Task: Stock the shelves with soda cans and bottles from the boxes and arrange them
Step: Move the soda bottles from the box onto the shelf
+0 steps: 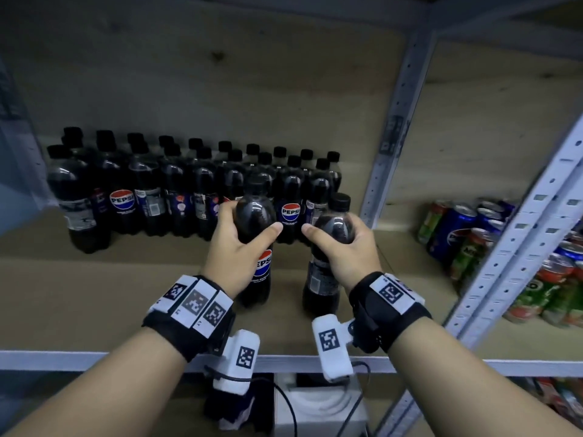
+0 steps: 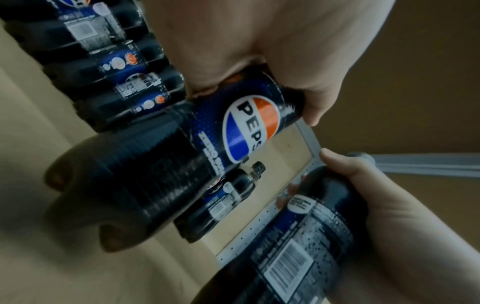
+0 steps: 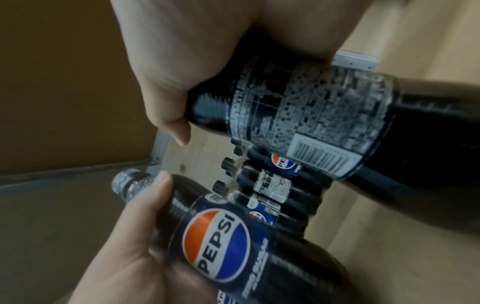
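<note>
My left hand (image 1: 233, 244) grips the shoulder of a dark Pepsi bottle (image 1: 256, 247) with its logo facing me. My right hand (image 1: 344, 247) grips a second Pepsi bottle (image 1: 325, 272), barcode side toward me, black cap up. Both bottles stand upright side by side over the wooden shelf (image 1: 94, 294), in front of several rows of Pepsi bottles (image 1: 176, 190) at the back. The left wrist view shows the logo bottle (image 2: 233, 131) in my left hand (image 2: 259, 51); whether the bottoms touch the board is unclear. The right wrist view shows the barcode bottle (image 3: 324, 123) in my right hand (image 3: 182, 72).
A grey perforated upright (image 1: 394, 130) bounds the bay on the right. Beyond it, several soda cans (image 1: 457, 234) fill the neighbouring shelf. The shelf's grey front rail (image 1: 63, 357) runs under my wrists, with a box (image 1: 315, 405) below. Bare board lies left of the held bottles.
</note>
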